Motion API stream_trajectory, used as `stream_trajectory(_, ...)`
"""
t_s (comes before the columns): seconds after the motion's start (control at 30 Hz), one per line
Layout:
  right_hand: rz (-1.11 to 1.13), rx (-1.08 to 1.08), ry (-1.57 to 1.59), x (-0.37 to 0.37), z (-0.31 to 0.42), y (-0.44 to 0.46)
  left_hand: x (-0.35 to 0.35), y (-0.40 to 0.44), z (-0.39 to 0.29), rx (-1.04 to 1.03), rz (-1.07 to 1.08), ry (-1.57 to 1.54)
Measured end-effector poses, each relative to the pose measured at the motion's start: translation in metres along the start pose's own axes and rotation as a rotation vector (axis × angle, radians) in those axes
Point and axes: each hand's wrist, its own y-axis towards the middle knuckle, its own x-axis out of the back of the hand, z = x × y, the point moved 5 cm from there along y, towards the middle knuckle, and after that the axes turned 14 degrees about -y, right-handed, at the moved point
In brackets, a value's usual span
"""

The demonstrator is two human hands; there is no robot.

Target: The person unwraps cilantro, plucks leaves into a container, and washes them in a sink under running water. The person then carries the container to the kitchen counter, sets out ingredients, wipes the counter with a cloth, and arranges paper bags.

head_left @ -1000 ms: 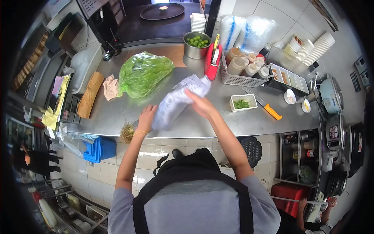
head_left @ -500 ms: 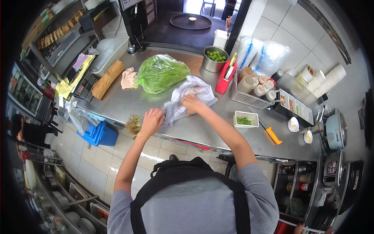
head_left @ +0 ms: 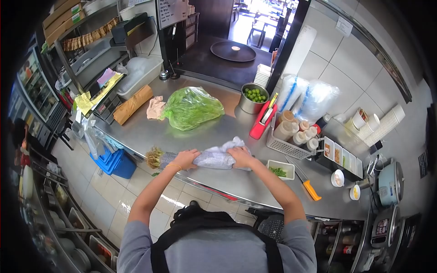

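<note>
A clear bag (head_left: 193, 108) full of leafy greens sits left of the upper middle of the frame. To its right, a metal pot (head_left: 249, 107) holds green limes (head_left: 255, 94). Right of centre, a grey crate (head_left: 284, 149) is packed with bottles (head_left: 285, 131), and a white tub (head_left: 289, 169) below it holds chopped greens (head_left: 277, 172). Farther right, a black rack (head_left: 339, 172) carries a row of filled inserts; of two white bowls near it, the lower one (head_left: 355, 194) has yellow bits inside.

All these stand on a steel counter (head_left: 145, 136), with an orange-handled knife (head_left: 311, 190) just beside the tub. Pale tiles (head_left: 107, 195) cover the floor at lower left, by a blue bin (head_left: 122, 167).

The paper-wrapped bundle (head_left: 214, 160) lies across the counter's near side, mid-frame, its roots (head_left: 154, 158) sticking out leftward. Both arms reach up from the lower frame. The left hand (head_left: 185, 159) is palm down, its fingers partly bent over the bundle's middle; the right hand (head_left: 241, 157) is likewise half curled, gripping the crumpled right end.
</note>
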Motion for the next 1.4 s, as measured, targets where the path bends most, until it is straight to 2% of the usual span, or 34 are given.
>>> stream_trajectory(0.03,0.041,-0.033,0.106,-0.003,-0.005,0.005,0.005,0.002,0.003,-0.017,-0.015,-0.009)
stream_trajectory(0.13,0.110,0.105,0.556,-0.001,-0.018,0.012,0.021,0.010,0.013,0.021,0.154,-0.170)
stream_trajectory(0.23,0.244,0.170,0.821,0.040,-0.033,0.018,0.079,0.022,0.000,-0.049,0.318,-0.346)
stream_trajectory(0.3,0.185,0.163,0.873,0.090,-0.049,0.022,0.135,0.038,-0.014,-0.093,0.386,-0.454)
stream_trajectory(0.43,0.088,0.016,0.788,0.196,-0.108,0.049,0.255,0.102,-0.026,-0.206,0.367,-0.391)
stream_trajectory(0.53,-0.060,-0.121,1.198,0.249,-0.166,0.080,0.332,0.167,-0.015,-0.110,0.255,-0.275)
stream_trajectory(0.57,-0.105,-0.191,1.368,0.254,-0.192,0.096,0.348,0.195,-0.003,-0.129,0.270,-0.325)
stream_trajectory(0.6,-0.214,-0.103,1.389,0.264,-0.213,0.114,0.357,0.229,0.012,-0.151,0.287,-0.375)
stream_trajectory(0.7,-0.398,-0.153,1.509,0.264,-0.278,0.165,0.368,0.325,0.059,-0.179,0.290,-0.451)
stream_trajectory(0.77,-0.497,-0.434,1.394,0.244,-0.319,0.197,0.363,0.387,0.094,-0.234,0.254,-0.444)
stream_trajectory(0.83,-0.568,-0.714,1.231,0.211,-0.352,0.225,0.357,0.435,0.123,-0.205,0.161,-0.252)
stream_trajectory(0.9,-0.637,-0.728,1.122,0.185,-0.376,0.251,0.341,0.481,0.150,-0.271,0.093,-0.143)
stream_trajectory(0.93,-0.690,-0.902,0.957,0.172,-0.389,0.259,0.332,0.507,0.166,-0.252,0.152,-0.197)
stream_trajectory(1.0,-0.768,-1.036,0.600,0.153,-0.408,0.269,0.316,0.533,0.172,-0.224,0.239,-0.251)
stream_trajectory(1.03,-0.792,-1.010,0.523,0.153,-0.407,0.270,0.303,0.560,0.193,-0.233,0.196,-0.120)
stream_trajectory(1.07,-0.788,-1.016,0.448,0.159,-0.399,0.266,0.296,0.564,0.196,-0.245,0.144,-0.201)
stream_trajectory(1.1,-0.856,-0.966,0.399,0.167,-0.390,0.259,0.286,0.571,0.204,-0.211,0.119,-0.134)
stream_trajectory(1.13,-0.811,-0.899,0.385,0.179,-0.373,0.245,0.270,0.596,0.243,-0.290,-0.029,-0.041)
stream_trajectory(1.17,-0.723,-0.901,0.423,0.195,-0.346,0.224,0.265,0.607,0.255,-0.258,0.005,0.011)
stream_trajectory(1.23,-0.729,-0.701,0.567,0.208,-0.308,0.186,0.263,0.613,0.270,-0.479,-0.013,-0.106)
stream_trajectory(1.3,-0.671,-0.671,0.608,0.234,-0.253,0.125,0.273,0.576,0.241,-0.514,-0.014,-0.065)
stream_trajectory(1.4,-0.663,-0.813,0.670,0.240,-0.203,0.033,0.300,0.487,0.170,-0.659,0.017,-0.229)
